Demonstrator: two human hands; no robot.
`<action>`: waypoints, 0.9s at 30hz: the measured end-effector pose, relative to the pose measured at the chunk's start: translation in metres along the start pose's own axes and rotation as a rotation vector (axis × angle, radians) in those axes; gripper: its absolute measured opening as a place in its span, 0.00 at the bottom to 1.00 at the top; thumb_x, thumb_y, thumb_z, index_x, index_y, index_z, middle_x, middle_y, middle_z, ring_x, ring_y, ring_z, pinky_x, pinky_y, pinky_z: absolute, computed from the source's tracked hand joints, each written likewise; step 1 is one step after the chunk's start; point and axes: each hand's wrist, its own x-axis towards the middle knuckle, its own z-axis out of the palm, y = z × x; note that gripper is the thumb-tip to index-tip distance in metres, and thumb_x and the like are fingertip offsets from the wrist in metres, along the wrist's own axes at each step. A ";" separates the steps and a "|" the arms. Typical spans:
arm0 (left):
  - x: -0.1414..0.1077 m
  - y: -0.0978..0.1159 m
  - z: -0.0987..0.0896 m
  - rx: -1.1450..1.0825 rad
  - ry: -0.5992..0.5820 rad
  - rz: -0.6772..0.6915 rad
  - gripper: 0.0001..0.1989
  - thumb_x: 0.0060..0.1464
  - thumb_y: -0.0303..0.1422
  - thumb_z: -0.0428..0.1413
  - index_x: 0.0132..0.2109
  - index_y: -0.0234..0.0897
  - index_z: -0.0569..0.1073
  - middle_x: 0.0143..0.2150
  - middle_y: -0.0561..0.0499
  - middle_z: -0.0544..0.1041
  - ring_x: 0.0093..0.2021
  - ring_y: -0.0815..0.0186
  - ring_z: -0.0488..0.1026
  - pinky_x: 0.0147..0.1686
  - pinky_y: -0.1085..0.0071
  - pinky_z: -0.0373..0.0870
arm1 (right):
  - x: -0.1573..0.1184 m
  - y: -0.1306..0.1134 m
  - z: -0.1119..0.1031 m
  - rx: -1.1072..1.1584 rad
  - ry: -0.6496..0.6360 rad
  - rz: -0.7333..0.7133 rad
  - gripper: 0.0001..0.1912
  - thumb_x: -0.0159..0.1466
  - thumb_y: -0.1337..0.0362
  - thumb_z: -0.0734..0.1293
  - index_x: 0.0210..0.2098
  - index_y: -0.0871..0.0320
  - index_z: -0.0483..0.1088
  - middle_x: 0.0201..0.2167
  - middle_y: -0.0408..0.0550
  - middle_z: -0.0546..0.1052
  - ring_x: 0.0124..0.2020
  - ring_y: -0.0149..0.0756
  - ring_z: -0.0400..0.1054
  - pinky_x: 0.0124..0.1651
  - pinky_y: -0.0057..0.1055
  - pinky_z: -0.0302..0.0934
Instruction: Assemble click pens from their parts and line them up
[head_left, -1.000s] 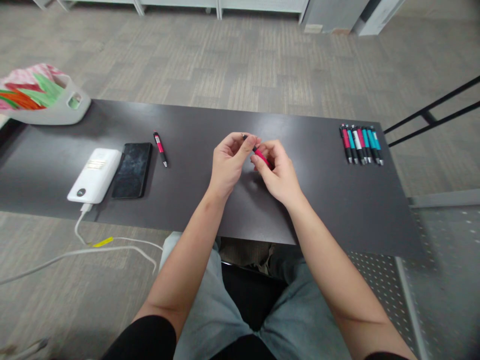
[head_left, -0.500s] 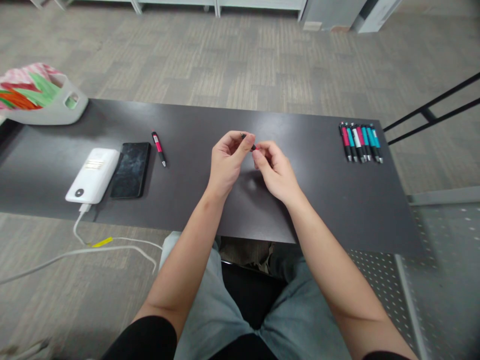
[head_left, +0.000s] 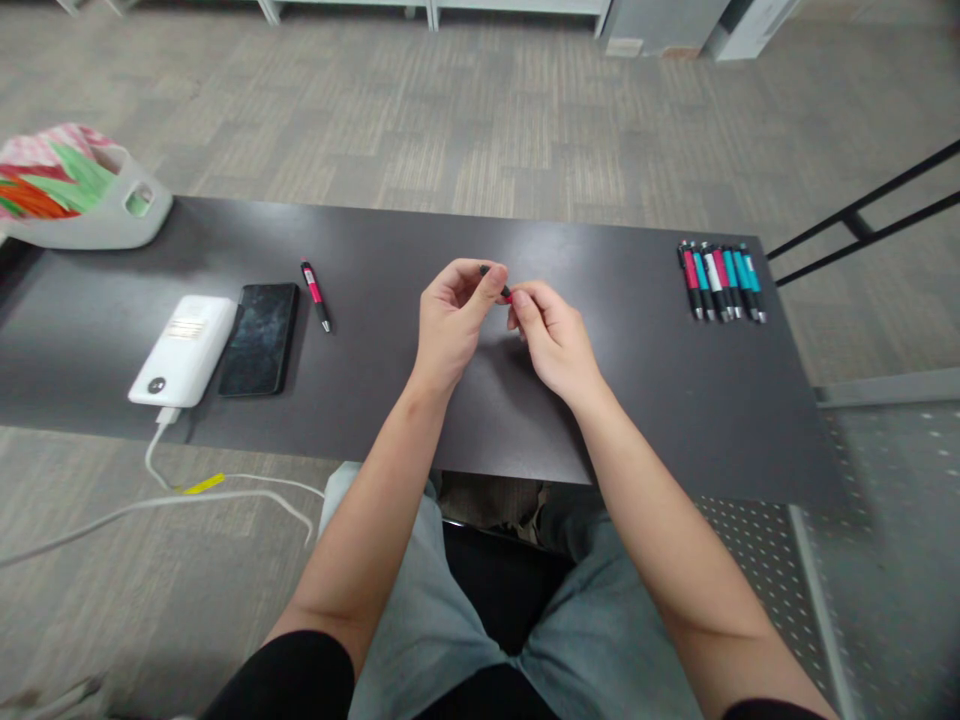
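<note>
Above the middle of the dark table (head_left: 375,400), my left hand (head_left: 455,318) pinches a black and red pen (head_left: 505,292) between thumb and fingers. Closed on the pen's red end is my right hand (head_left: 553,338), its thumb against the fingertips. Much of the pen is hidden by the fingers. Off to the left, a red and black pen (head_left: 316,297) lies alone on the tabletop. At the far right end, several red, teal and white pens (head_left: 721,283) lie side by side in a row.
Left of the lone pen lie a black phone (head_left: 259,340) and a white power bank (head_left: 182,350) with a white cable (head_left: 154,455) hanging over the front edge. A white basket (head_left: 139,225) with colourful contents stands at the far left. Black metal bars (head_left: 862,232) rise beyond the right edge.
My right hand's thumb and fingertips have shifted slightly on the pen's red end. My left hand keeps its hold. The other objects have stayed where they were.
</note>
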 end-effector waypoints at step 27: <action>0.005 0.000 -0.007 -0.005 0.064 0.081 0.24 0.64 0.53 0.89 0.42 0.48 0.86 0.42 0.52 0.89 0.44 0.62 0.88 0.47 0.66 0.88 | -0.001 -0.005 -0.004 -0.039 0.014 0.024 0.32 0.77 0.23 0.79 0.52 0.44 0.80 0.32 0.40 0.74 0.37 0.45 0.70 0.47 0.42 0.70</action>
